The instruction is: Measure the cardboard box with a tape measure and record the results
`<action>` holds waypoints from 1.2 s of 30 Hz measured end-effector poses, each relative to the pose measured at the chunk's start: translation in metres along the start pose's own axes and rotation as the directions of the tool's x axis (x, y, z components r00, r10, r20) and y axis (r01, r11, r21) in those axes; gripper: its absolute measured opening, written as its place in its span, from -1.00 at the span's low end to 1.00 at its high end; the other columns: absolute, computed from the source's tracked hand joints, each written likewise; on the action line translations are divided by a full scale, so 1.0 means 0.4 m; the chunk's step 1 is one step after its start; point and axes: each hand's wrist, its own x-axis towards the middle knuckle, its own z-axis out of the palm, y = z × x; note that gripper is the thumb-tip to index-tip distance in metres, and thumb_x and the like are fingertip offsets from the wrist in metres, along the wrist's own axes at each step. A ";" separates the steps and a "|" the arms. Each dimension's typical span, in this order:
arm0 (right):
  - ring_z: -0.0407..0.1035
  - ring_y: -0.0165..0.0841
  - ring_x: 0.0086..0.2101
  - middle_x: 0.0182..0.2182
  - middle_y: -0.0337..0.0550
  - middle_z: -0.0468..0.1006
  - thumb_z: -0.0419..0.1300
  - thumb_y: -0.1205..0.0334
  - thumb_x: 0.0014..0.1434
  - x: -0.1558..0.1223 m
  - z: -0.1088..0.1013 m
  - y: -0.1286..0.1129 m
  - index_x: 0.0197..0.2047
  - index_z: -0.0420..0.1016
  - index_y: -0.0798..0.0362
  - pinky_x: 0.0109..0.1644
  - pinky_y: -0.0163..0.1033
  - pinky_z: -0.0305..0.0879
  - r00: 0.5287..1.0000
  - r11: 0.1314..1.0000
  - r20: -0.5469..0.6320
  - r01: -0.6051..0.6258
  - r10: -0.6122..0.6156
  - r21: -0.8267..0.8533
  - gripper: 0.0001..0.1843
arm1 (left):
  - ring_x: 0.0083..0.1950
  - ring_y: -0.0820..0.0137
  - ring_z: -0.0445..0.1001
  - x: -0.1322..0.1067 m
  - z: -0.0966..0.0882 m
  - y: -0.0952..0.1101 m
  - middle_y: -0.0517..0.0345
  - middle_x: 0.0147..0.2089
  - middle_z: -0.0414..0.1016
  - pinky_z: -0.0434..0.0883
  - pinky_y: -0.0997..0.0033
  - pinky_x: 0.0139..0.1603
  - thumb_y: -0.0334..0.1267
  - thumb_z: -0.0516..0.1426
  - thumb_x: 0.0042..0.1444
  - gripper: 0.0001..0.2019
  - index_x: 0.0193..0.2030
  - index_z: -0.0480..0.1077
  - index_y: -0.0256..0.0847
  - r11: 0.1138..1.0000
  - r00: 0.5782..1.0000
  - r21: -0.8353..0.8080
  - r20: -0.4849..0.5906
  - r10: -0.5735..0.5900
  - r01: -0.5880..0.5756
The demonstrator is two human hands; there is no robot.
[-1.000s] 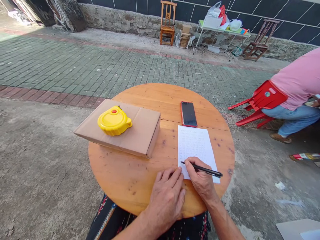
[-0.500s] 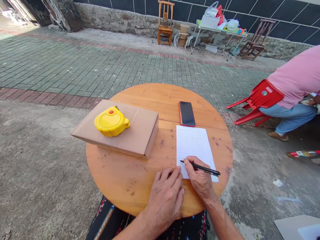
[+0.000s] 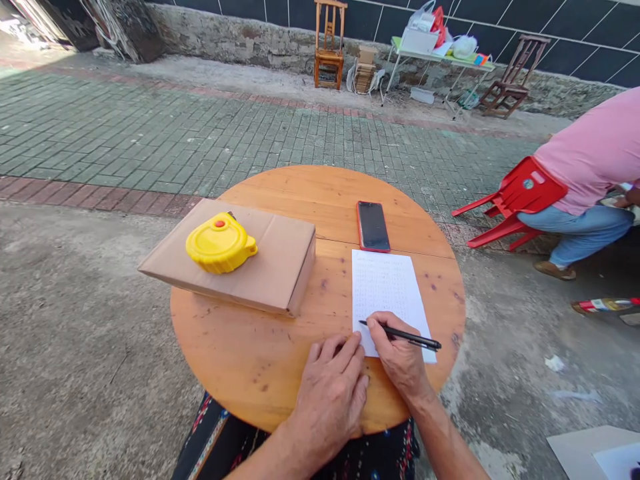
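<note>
My right hand (image 3: 400,357) is closed on a black pen (image 3: 405,336), its tip resting on the lower left of a white sheet of paper (image 3: 385,290). My left hand (image 3: 333,393) lies flat on the round wooden table (image 3: 260,353), fingers stretched out, just left of the sheet's bottom corner. A phone with a red case (image 3: 373,226) lies face up beyond the sheet. A flat cardboard box (image 3: 280,267) sits on the table's left side with a yellow tape measure (image 3: 220,243) on top.
A person in a pink shirt and jeans (image 3: 595,173) sits on a red plastic chair (image 3: 520,197) to the right. Wooden chairs (image 3: 329,47) and a small loaded table (image 3: 440,57) stand by the far wall. Paved and concrete ground surrounds the table.
Both hands and the pen stay where they were. The view has shifted slightly.
</note>
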 end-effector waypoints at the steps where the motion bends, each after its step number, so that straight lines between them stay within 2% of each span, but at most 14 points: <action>1: 0.35 -0.43 -0.50 -0.52 -0.30 0.49 0.11 0.20 0.31 0.000 0.000 0.000 -0.38 0.47 0.03 -0.37 -0.36 0.29 1.000 1.000 -0.003 -0.001 0.001 0.000 -0.77 | 0.11 0.11 0.38 0.000 0.000 0.000 0.04 0.24 0.49 0.39 0.02 0.04 -0.37 0.09 0.22 -0.68 0.10 0.45 -0.28 1.000 1.000 -0.001 0.002 -0.001 0.001; 6: 0.36 -0.42 -0.49 -0.52 -0.30 0.49 0.12 0.21 0.31 -0.003 0.002 0.001 -0.38 0.46 0.03 -0.35 -0.36 0.29 1.000 1.000 -0.004 0.016 -0.016 -0.005 -0.78 | 0.11 0.10 0.37 0.000 -0.002 -0.001 0.04 0.24 0.49 0.38 0.02 0.04 -0.36 0.08 0.23 -0.68 0.10 0.45 -0.29 1.000 1.000 -0.006 0.009 -0.003 0.003; 12: 0.22 -0.45 -0.59 -0.59 -0.34 0.39 0.11 0.17 0.32 -0.010 0.004 0.016 -0.39 0.44 0.02 -0.50 -0.36 0.18 0.996 0.998 -0.062 -0.058 0.060 0.029 -0.75 | 0.11 0.12 0.37 0.002 -0.003 -0.001 0.05 0.25 0.48 0.37 0.03 0.05 -0.35 0.09 0.23 -0.65 0.14 0.42 -0.28 1.000 1.000 0.007 0.015 0.000 0.000; 15: 0.18 -0.46 -0.60 -0.59 -0.35 0.37 0.11 0.17 0.31 -0.011 0.006 0.018 -0.39 0.45 0.02 -0.52 -0.36 0.14 0.997 0.998 -0.060 -0.048 0.050 0.026 -0.76 | 0.09 0.14 0.38 0.002 -0.001 -0.003 0.05 0.25 0.48 0.37 0.06 0.03 -0.35 0.08 0.24 -0.64 0.17 0.41 -0.24 0.999 1.000 0.032 0.013 0.008 -0.008; 19: 0.22 -0.46 -0.57 -0.57 -0.34 0.40 0.11 0.19 0.31 -0.010 0.006 0.014 -0.40 0.44 0.02 -0.48 -0.36 0.17 0.997 1.000 -0.074 -0.023 0.023 0.005 -0.76 | 0.07 0.16 0.38 0.000 0.006 -0.006 0.07 0.24 0.49 0.36 0.10 0.00 -0.39 0.04 0.26 -0.69 0.09 0.46 -0.22 0.998 1.000 0.065 0.007 0.025 -0.026; 27: 0.34 -0.43 -0.49 -0.52 -0.31 0.47 0.11 0.19 0.32 -0.007 0.003 0.012 -0.39 0.46 0.03 -0.35 -0.37 0.28 0.998 1.000 -0.056 -0.014 0.015 0.018 -0.76 | 0.06 0.16 0.37 -0.003 0.017 -0.010 0.06 0.24 0.49 0.35 0.11 -0.03 -0.40 0.06 0.26 -0.68 0.11 0.45 -0.23 0.994 0.999 0.103 -0.004 0.040 -0.039; 36: 0.33 -0.44 -0.52 -0.55 -0.32 0.46 0.12 0.19 0.29 -0.002 0.004 0.002 -0.41 0.45 0.03 -0.39 -0.38 0.27 0.998 1.000 -0.061 -0.013 0.013 -0.002 -0.76 | 0.07 0.15 0.37 -0.003 0.019 -0.012 0.04 0.24 0.49 0.36 0.11 -0.01 -0.45 0.05 0.23 -0.65 0.11 0.45 -0.24 0.996 0.999 0.081 0.000 0.035 -0.035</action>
